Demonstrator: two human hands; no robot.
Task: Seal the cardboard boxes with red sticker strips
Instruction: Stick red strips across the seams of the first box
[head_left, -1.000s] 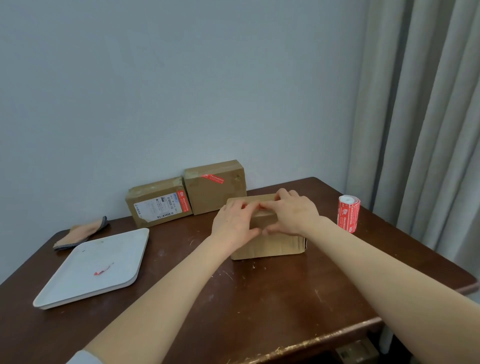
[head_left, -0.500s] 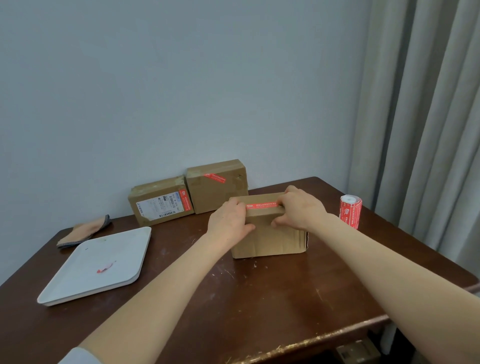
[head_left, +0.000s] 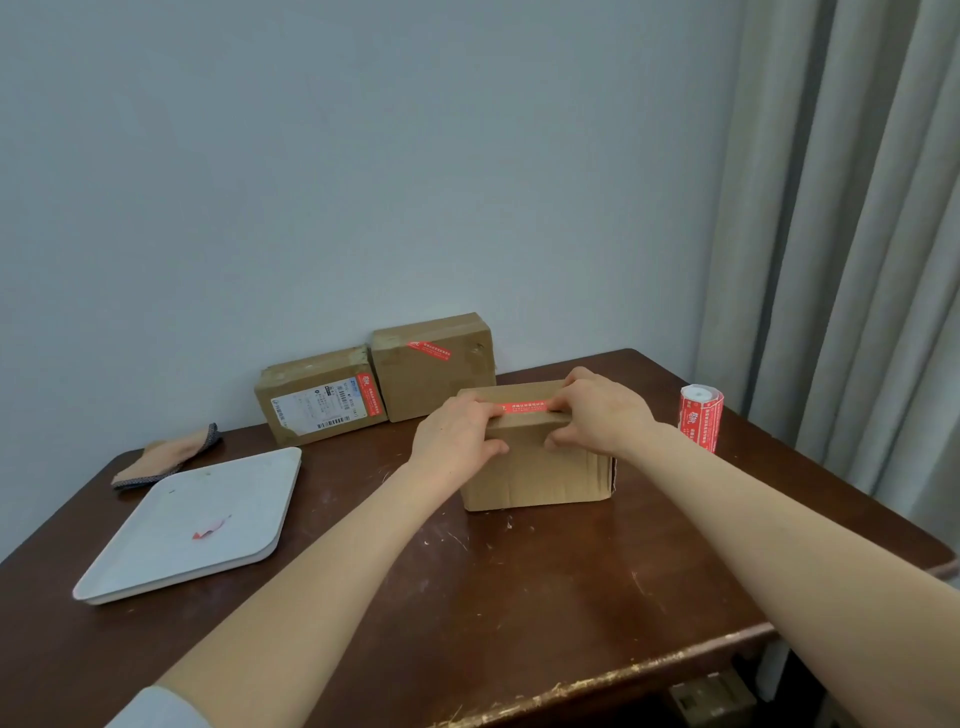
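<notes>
A cardboard box (head_left: 535, 475) stands on the dark wooden table (head_left: 519, 597) in front of me. A red sticker strip (head_left: 524, 406) lies along its top near edge. My left hand (head_left: 457, 436) grips the box's left top corner, fingers on the strip's left end. My right hand (head_left: 602, 410) grips the right top corner, fingers on the strip's right end and thumb on the front face. Two more cardboard boxes lean against the wall, one with a white label (head_left: 322, 395) and one further right (head_left: 434, 364); each bears a red strip. A roll of red stickers (head_left: 701, 415) stands at the right.
A white square tray (head_left: 197, 525) with a red scrap on it lies at the left. A folded cloth (head_left: 166, 457) sits behind it. Curtains (head_left: 857, 260) hang at the right. The table's front edge is chipped.
My hands have slid apart from the box's middle toward its top corners, uncovering the red strip between them. The box itself stays in place.
</notes>
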